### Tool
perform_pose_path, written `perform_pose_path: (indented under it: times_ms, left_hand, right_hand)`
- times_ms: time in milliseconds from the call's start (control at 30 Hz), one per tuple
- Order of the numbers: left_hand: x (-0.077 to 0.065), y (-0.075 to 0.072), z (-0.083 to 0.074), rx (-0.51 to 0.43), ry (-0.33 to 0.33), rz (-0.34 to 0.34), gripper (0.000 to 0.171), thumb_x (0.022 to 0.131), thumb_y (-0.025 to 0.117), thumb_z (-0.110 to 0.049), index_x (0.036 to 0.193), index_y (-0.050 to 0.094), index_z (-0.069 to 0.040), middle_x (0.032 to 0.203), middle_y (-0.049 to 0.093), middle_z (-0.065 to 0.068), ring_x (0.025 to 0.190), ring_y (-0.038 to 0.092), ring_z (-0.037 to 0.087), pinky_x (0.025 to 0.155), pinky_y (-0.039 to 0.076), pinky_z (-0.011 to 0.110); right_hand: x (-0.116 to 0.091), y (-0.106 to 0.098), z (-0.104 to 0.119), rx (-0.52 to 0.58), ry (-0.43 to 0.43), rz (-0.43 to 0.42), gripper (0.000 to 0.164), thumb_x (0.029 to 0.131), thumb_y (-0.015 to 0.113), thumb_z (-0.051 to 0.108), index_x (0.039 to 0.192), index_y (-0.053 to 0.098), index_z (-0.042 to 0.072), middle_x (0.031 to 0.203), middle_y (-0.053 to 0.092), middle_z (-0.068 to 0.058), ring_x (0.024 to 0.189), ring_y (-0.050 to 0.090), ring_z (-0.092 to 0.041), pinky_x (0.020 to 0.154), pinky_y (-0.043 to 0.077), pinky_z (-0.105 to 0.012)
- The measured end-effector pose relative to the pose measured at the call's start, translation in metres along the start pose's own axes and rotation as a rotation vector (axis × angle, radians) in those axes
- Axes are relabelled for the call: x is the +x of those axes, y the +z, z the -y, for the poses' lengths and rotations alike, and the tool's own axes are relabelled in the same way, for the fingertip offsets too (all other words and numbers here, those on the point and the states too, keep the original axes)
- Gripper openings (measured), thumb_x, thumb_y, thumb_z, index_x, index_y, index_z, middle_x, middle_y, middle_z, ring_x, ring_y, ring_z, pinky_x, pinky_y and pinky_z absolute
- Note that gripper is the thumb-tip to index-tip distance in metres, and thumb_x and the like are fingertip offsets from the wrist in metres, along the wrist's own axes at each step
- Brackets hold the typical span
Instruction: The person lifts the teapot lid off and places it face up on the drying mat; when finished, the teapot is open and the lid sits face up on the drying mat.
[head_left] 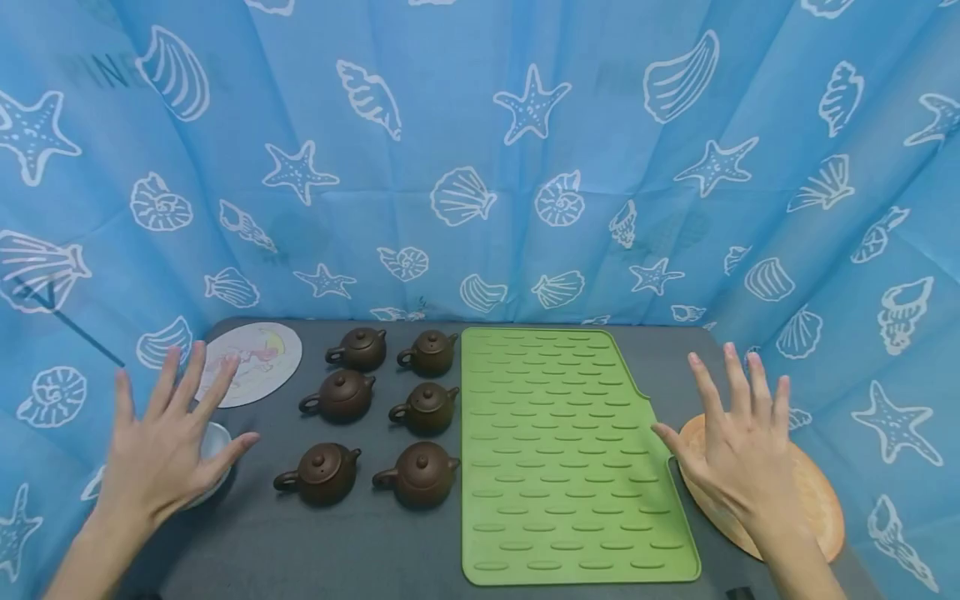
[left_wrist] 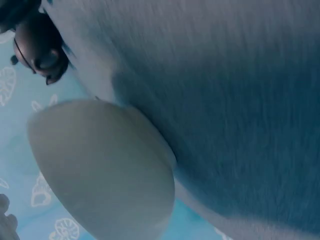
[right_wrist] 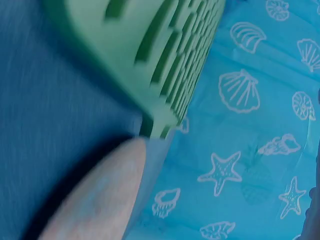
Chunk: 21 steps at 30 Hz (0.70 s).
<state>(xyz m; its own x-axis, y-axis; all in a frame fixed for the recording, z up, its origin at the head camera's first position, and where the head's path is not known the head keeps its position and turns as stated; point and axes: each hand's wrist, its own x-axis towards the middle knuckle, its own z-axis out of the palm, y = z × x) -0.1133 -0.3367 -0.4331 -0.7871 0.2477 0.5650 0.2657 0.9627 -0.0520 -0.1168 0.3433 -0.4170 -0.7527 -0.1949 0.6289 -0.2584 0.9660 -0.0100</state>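
My left hand (head_left: 161,454) hovers on the left with its fingers spread, overlapping a pale bowl (head_left: 215,442) in the head view. That bowl (left_wrist: 105,165) fills the lower left of the left wrist view. On the right, my right hand (head_left: 742,454) is spread too, over a round tan wooden-looking board (head_left: 810,500); neither hand holds anything. Several dark brown teapots stand in two columns between the hands, among them a front one (head_left: 422,475) and a back one (head_left: 360,348). Right of them lies a green ridged mat (head_left: 562,458) with a notch in its right edge.
A white oval mat (head_left: 270,358) with a printed picture lies at the back left. The grey table (head_left: 337,550) backs onto a blue curtain (head_left: 480,250) with white shells and starfish. Small dark objects show at the front edge, one of them (head_left: 740,593) at right.
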Motion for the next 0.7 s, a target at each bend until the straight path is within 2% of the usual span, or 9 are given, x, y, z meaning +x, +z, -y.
perform_pose_path:
  times_ms: [100,200,267,333,400,433,567,633,700]
  left_hand:
    - [-0.004,0.000,-0.009,-0.041,-0.003,0.003,0.102,0.095,0.019,-0.096,0.172,0.031,-0.030,0.182,0.022,0.010,0.173,0.007,0.025,0.131,0.001,0.078]
    - [-0.006,-0.001,-0.019,-0.090,-0.002,0.003,0.098,0.098,0.025,-0.092,0.171,0.034,-0.029,0.180,0.030,0.012,0.173,0.011,0.020,0.133,0.003,0.076]
    - [-0.006,-0.001,-0.026,-0.125,-0.006,-0.006,0.093,0.099,0.032,-0.088,0.169,0.038,-0.027,0.175,0.040,0.015,0.170,0.024,0.028,0.133,0.007,0.075]
    - [-0.006,-0.002,-0.034,-0.162,-0.012,-0.023,0.089,0.101,0.040,-0.084,0.166,0.044,-0.024,0.168,0.050,0.016,0.160,0.041,0.037,0.131,0.016,0.076]
    - [-0.006,-0.004,-0.042,-0.192,-0.020,-0.037,0.084,0.101,0.047,-0.079,0.163,0.049,-0.022,0.160,0.058,0.017,0.147,0.052,0.043,0.126,0.026,0.076]
    - [-0.007,-0.004,-0.047,-0.206,-0.026,-0.040,0.082,0.101,0.052,-0.076,0.162,0.052,-0.021,0.156,0.060,0.018,0.138,0.057,0.046,0.122,0.031,0.076]
    - [-0.010,-0.006,-0.070,-0.249,-0.048,-0.041,0.074,0.097,0.068,-0.064,0.155,0.059,-0.019,0.144,0.068,0.016,0.124,0.062,0.044,0.106,0.041,0.072]
    - [-0.012,-0.006,-0.084,-0.279,-0.072,-0.023,0.070,0.093,0.077,-0.054,0.152,0.062,-0.018,0.139,0.070,0.016,0.121,0.063,0.041,0.102,0.043,0.068]
    - [-0.013,-0.007,-0.098,-0.333,-0.099,-0.009,0.065,0.090,0.083,-0.040,0.148,0.066,-0.017,0.134,0.072,0.014,0.117,0.064,0.037,0.098,0.043,0.063]
  right_hand:
    - [-0.001,0.004,0.010,0.033,-0.002,-0.021,0.102,0.097,0.033,0.090,0.169,0.037,0.018,0.177,0.028,-0.027,0.162,0.026,-0.056,0.129,0.016,-0.079]
    - [-0.002,0.007,0.021,0.061,-0.011,-0.035,0.100,0.099,0.035,0.087,0.167,0.040,0.014,0.172,0.035,-0.029,0.155,0.035,-0.058,0.126,0.026,-0.078]
    - [-0.002,0.009,0.028,0.093,-0.021,-0.045,0.099,0.100,0.037,0.085,0.166,0.042,0.011,0.169,0.039,-0.030,0.151,0.040,-0.058,0.125,0.031,-0.075]
    - [-0.002,0.011,0.036,0.131,-0.043,-0.054,0.097,0.102,0.038,0.082,0.163,0.045,0.007,0.165,0.043,-0.031,0.146,0.045,-0.058,0.119,0.037,-0.074]
    - [-0.003,0.014,0.044,0.170,-0.066,-0.063,0.094,0.104,0.040,0.078,0.160,0.048,0.003,0.162,0.047,-0.032,0.142,0.048,-0.057,0.115,0.041,-0.073]
    - [-0.004,0.015,0.048,0.190,-0.075,-0.061,0.091,0.106,0.041,0.075,0.159,0.048,0.001,0.161,0.049,-0.031,0.142,0.049,-0.056,0.117,0.041,-0.070]
    - [-0.006,0.021,0.066,0.245,-0.112,-0.035,0.080,0.110,0.043,0.065,0.154,0.053,-0.002,0.154,0.058,-0.026,0.138,0.056,-0.048,0.123,0.042,-0.051]
    - [-0.007,0.024,0.077,0.291,-0.124,-0.008,0.069,0.111,0.052,0.054,0.152,0.056,-0.001,0.150,0.062,-0.023,0.135,0.059,-0.042,0.122,0.042,-0.043]
    - [-0.006,0.026,0.090,0.352,-0.132,0.015,0.057,0.106,0.067,0.040,0.147,0.060,0.001,0.144,0.067,-0.019,0.131,0.062,-0.037,0.115,0.047,-0.042]
